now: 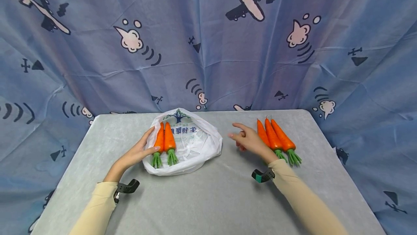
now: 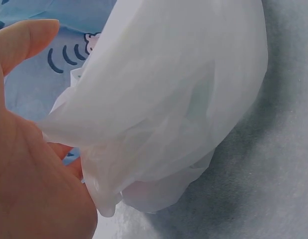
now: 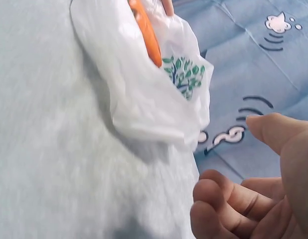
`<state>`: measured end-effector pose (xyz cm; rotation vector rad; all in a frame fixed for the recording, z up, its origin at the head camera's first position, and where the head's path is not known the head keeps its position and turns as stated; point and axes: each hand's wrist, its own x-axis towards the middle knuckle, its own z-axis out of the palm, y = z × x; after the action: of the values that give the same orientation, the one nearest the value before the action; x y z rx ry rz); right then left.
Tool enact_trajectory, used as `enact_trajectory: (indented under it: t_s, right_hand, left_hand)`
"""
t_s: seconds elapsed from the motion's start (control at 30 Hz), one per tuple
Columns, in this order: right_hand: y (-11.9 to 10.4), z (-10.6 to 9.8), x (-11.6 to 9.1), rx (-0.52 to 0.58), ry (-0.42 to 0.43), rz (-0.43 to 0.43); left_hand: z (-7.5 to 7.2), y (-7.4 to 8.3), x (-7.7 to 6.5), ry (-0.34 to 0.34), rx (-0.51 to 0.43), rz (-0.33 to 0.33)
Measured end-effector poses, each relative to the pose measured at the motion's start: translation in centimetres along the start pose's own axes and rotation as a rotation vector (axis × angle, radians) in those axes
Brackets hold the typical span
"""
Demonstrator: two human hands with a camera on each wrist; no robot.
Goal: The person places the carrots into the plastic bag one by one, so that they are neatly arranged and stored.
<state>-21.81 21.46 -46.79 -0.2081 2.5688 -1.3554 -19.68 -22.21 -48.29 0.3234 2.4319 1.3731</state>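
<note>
In the head view a white plastic bag [image 1: 192, 168] lies open-mouthed on the table, with two orange carrots [image 1: 169, 137] inside, green tops toward the near side. My left hand [image 1: 138, 152] is at the bag's left edge, its thumb near the left carrot [image 1: 159, 139]. In the left wrist view that thumb [image 2: 32, 42] is straight and apart from the fingers, which the bag's plastic partly hides. My right hand [image 1: 251, 141] is above the table between the bag and three more carrots [image 1: 282, 135]. It holds nothing; its fingers are partly bent.
The three carrots at the right lie side by side on the grey tabletop [image 1: 208, 206], partly behind my right hand and wrist. A blue curtain [image 1: 208, 46] printed with planes hangs behind the table's far edge. Each wrist wears a dark band.
</note>
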Motion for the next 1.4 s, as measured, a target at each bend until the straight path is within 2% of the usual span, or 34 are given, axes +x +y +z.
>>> enact_trajectory:
  t_s: [0.37,0.67,1.0,1.4]
  right_hand:
    - [2.6,-2.8,-2.2,-0.013,0.024,0.039]
    - [3.6,-5.0,-3.6,0.012,0.056,0.058]
    - [4.9,-6.8,-4.0,0.010,0.077,0.090]
    - [5.7,-7.7,-4.3,-0.082,0.103,0.122]
  left_hand:
    - [0.1,0.0,-0.1,-0.003,0.014,0.009]
    - [0.0,0.1,-0.1,0.004,0.010,-0.002]
    - [0.0,0.3,-0.2,0.005,0.013,-0.002]
    - [0.0,0.0,-0.1,0.002,0.018,-0.002]
